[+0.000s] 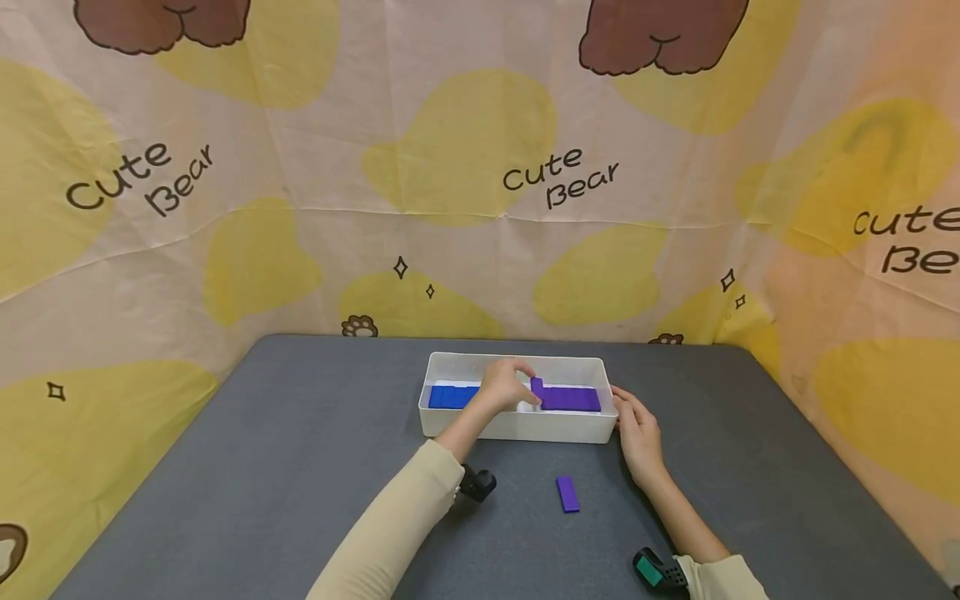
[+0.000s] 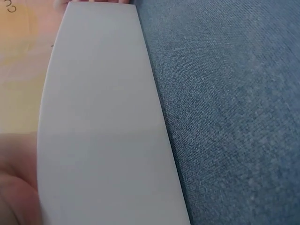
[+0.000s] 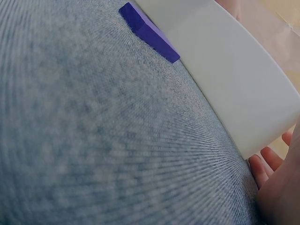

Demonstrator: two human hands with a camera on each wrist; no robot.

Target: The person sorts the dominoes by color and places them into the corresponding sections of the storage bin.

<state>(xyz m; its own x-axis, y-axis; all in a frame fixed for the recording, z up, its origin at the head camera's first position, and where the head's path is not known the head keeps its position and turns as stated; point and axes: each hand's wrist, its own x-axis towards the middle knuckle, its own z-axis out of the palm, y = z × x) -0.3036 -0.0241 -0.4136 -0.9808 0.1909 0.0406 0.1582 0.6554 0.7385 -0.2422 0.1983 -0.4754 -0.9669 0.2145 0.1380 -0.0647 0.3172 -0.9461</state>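
Note:
A long white box point(image 1: 547, 428) stands on the grey cloth-covered table. My left hand point(image 1: 501, 387) reaches inside it and pinches a purple block point(image 1: 537, 388) between thumb and fingers, at the left end of a row of purple blocks point(image 1: 573, 399). Blue blocks point(image 1: 452, 397) lie in the box's left part, partly behind my left hand. At the right end wall, my right hand point(image 1: 641, 437) touches the box with loosely extended fingers point(image 3: 271, 158). In the left wrist view the box's front wall point(image 2: 103, 112) hides most of the left hand.
One loose purple block point(image 1: 567, 495) lies on the table in front of the box, between the forearms; the right wrist view shows it point(image 3: 150, 33) too. A printed cloth backdrop point(image 1: 480, 250) hangs behind the table point(image 1: 337, 467).

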